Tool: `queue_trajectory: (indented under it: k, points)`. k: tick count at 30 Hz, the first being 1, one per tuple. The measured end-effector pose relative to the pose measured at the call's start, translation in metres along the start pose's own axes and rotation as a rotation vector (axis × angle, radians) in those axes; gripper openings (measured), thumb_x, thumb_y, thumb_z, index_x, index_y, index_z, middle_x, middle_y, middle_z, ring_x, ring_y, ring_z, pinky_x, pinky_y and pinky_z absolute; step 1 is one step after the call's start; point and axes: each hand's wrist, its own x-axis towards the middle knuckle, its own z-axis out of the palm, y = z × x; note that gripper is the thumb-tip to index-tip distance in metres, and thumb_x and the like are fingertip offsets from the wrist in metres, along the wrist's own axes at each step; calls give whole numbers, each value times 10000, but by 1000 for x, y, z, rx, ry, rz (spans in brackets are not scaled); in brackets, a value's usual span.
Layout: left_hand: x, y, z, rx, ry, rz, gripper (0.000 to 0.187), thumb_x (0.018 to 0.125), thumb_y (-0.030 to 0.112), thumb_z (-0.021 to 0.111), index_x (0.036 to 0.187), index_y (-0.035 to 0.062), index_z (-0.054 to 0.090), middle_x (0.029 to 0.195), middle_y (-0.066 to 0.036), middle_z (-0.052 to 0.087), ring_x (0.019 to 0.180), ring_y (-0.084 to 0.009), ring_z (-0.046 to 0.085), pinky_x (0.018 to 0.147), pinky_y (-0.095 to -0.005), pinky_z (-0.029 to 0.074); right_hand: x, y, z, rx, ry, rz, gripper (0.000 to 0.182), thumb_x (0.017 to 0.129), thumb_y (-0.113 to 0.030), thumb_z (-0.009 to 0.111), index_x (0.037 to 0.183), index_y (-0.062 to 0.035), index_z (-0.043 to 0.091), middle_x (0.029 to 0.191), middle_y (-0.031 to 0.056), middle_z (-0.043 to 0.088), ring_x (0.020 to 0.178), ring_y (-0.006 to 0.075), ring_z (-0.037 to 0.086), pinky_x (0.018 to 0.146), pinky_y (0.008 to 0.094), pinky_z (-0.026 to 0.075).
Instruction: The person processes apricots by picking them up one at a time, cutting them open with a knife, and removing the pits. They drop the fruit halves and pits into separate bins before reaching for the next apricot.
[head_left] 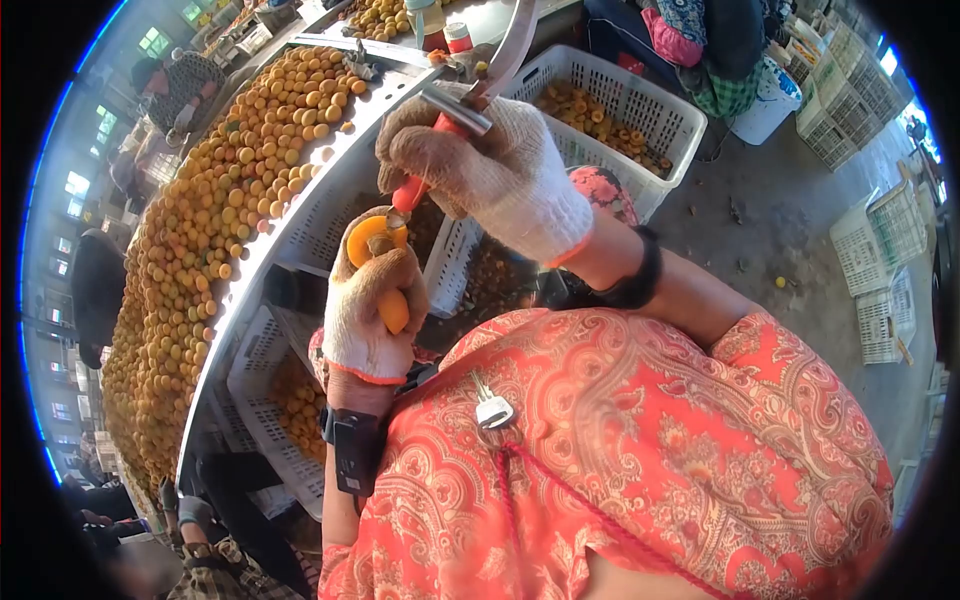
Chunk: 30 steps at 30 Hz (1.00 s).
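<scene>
My left hand (372,300), in a brown and white work glove, is closed around a cut apricot (362,243). Another orange apricot piece (393,312) shows between its lower fingers and the palm. Above it, my right hand (490,165), gloved the same way, grips a red-handled pitting tool (410,194). The tool's short metal tip points down at the apricot's cut side. A shiny metal cylinder (456,109) sticks out across the top of the right fist. Both hands are held close together in front of the table edge.
A long table heaped with apricots (215,190) curves along the left. White crates of apricot pieces stand below it (262,370) and at the upper right (690,125). Stacked crates (850,95) and a white bucket (768,100) are farther right. Other people sit nearby.
</scene>
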Motion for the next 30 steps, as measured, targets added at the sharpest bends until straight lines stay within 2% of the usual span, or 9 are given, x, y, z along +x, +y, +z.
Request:
queue_trajectory:
  k: [3, 7, 9, 13, 15, 19, 21, 28, 30]
  points:
    - [-2, -2, 0, -35, 51, -4, 331, 845, 109, 640, 1164, 65, 565, 764, -12, 500, 495, -104, 444, 382, -215, 288, 0, -1, -4, -239, -121, -32, 278, 913, -292, 722, 945, -18, 683, 722, 17, 644, 657, 68, 610, 589, 237, 484]
    - [-1, -1, 3, -86, 66, -12, 279, 846, 89, 642, 1112, 65, 561, 759, -11, 494, 497, -111, 444, 384, -222, 288, 0, -1, -2, -341, -148, 8, 267, 911, -290, 719, 925, -25, 689, 710, 32, 657, 665, 75, 617, 594, 252, 494]
    - [-2, 0, 4, -81, 40, 0, 273, 852, 68, 634, 1114, 60, 561, 751, -9, 486, 506, -117, 447, 386, -227, 287, -2, -1, 0, -215, -72, 179, 266, 932, -280, 689, 914, -14, 689, 718, 44, 671, 665, 89, 619, 608, 267, 503]
    - [-2, -3, 10, -143, 27, 37, 269, 850, 68, 629, 1110, 51, 561, 746, -9, 490, 505, -114, 441, 390, -221, 287, -5, 1, 3, -77, -43, 198, 259, 947, -263, 668, 903, -8, 692, 719, 48, 670, 659, 89, 615, 605, 259, 500]
    - [-3, -4, 16, -123, 162, 45, 266, 859, 98, 620, 1112, 36, 561, 740, -5, 491, 492, -102, 423, 400, -211, 289, -3, 3, 0, 64, -78, 284, 249, 955, -242, 654, 898, -2, 693, 708, 34, 671, 650, 87, 607, 596, 252, 493]
    - [-1, -2, 5, -39, 77, -7, 290, 852, 94, 616, 1133, 42, 567, 750, -1, 500, 505, -90, 425, 413, -205, 303, -2, 6, -2, -14, -86, 261, 251, 964, -234, 634, 853, -16, 691, 668, 18, 657, 622, 83, 596, 569, 244, 473]
    - [-2, 2, 3, 87, -18, -7, 314, 841, 92, 618, 1146, 33, 573, 750, 2, 508, 523, -80, 443, 421, -202, 307, 2, 11, -6, -137, -151, 278, 277, 965, -263, 631, 820, -33, 685, 648, 10, 649, 585, 66, 576, 526, 222, 442]
    - [16, -3, -5, 164, 61, -81, 340, 818, 118, 623, 1136, 9, 576, 735, -8, 527, 495, -82, 460, 417, -191, 313, 13, 36, -16, 209, -77, 538, 280, 937, -277, 655, 765, -56, 647, 674, 53, 668, 464, 77, 546, 373, 206, 348]
    - [27, -3, -16, 189, -24, -159, 354, 803, 102, 622, 1144, 16, 577, 745, -18, 538, 475, -91, 452, 401, -199, 319, 17, 47, -20, 244, -26, 602, 268, 941, -275, 645, 779, -61, 638, 685, 70, 666, 430, 96, 515, 336, 233, 302]
